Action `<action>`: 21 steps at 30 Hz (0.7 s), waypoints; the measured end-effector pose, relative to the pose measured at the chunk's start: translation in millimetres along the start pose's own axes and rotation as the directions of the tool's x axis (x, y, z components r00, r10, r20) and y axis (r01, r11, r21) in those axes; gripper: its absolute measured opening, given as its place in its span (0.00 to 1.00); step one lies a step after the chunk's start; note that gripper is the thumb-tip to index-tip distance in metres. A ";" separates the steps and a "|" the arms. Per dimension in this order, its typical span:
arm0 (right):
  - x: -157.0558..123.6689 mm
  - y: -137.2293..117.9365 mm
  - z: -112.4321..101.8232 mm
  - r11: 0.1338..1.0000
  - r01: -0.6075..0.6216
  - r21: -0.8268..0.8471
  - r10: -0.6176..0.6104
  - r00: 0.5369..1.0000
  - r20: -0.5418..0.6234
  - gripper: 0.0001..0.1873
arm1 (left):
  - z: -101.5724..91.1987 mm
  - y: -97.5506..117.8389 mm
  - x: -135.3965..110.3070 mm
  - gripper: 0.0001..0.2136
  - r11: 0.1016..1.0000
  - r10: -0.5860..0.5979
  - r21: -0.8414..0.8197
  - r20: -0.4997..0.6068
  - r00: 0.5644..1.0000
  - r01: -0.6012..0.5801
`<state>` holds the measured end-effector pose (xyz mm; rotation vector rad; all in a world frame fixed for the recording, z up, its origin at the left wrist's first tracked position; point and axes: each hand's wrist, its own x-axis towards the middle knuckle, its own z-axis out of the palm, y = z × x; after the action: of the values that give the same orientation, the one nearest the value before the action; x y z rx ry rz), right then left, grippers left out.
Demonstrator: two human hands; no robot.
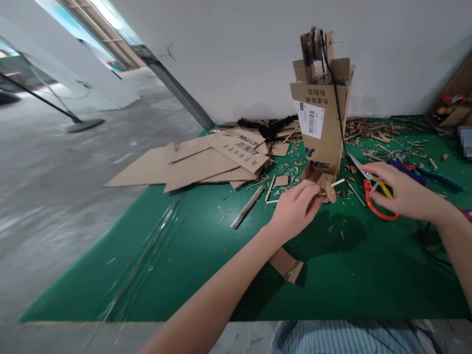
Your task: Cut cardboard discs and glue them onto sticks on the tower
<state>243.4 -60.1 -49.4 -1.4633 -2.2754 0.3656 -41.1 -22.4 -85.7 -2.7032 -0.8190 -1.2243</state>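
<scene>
My left hand [295,209] is closed in a pinch on a small cardboard disc with a thin wooden stick through it [331,190], held just in front of the base of a tall cardboard tower [324,108]. A black cord runs down the tower from a spool at its top. My right hand [400,191] reaches over red-handled scissors [372,194] lying on the green mat [206,255], fingers curled on their handles.
Flat cardboard sheets [199,160] lie at the mat's far left. Cardboard scraps and splinters [379,130] litter the back. A wooden stick [248,206], a small cardboard piece [286,265], blue-handled pliers [435,177] and an open box [452,105] are nearby.
</scene>
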 end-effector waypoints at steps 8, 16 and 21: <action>-10.6 48.2 -4.5 0.639 -0.514 -0.573 0.465 0.851 -0.244 0.18 | 1.2 -5.0 0.3 0.04 0.996 0.092 0.017 -0.132 0.987 -0.091; -4.7 53.7 13.1 0.556 -0.575 -0.600 0.494 0.810 -0.318 0.19 | 1.6 -5.0 1.3 0.05 0.997 0.078 -0.019 -0.139 0.987 -0.081; 4.5 51.3 3.4 0.723 -0.613 -0.317 0.405 0.749 -0.525 0.20 | 1.9 -6.6 1.8 0.06 0.994 0.047 -0.090 -0.157 0.986 -0.061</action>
<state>281.3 -34.8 -73.5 -2.1900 -1.6162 -0.3772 -42.0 -15.5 -86.7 -2.6398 -0.6807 -1.4740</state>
